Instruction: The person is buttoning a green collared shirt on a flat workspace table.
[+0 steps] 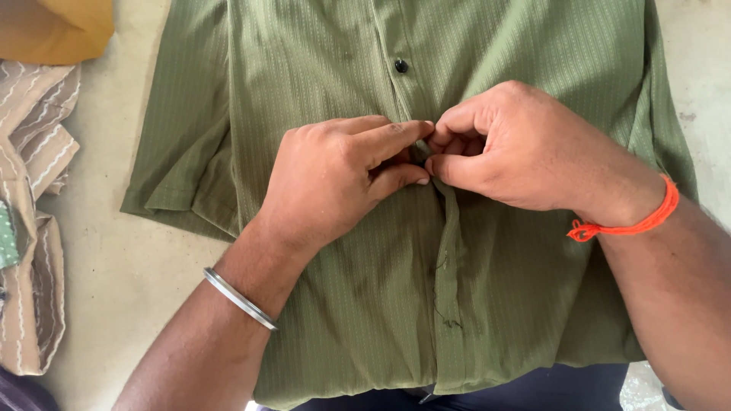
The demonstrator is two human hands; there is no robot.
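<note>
Both hands pinch the front placket (449,251) of an olive-green ribbed shirt (320,68): the left hand (335,179) and right hand (506,148) meet fingertip to fingertip, closed on the fabric just below a dark button (401,66). The shirt lies spread flat on a pale floor (129,266). A steel bangle (240,298) circles the left wrist, an orange thread (632,224) the right; striped beige cloth (34,228) lies at the left.

shirt (335,304): olive green, fine stripes | button (401,66): black | cloth (34,228): beige, wavy-striped, perhaps
</note>
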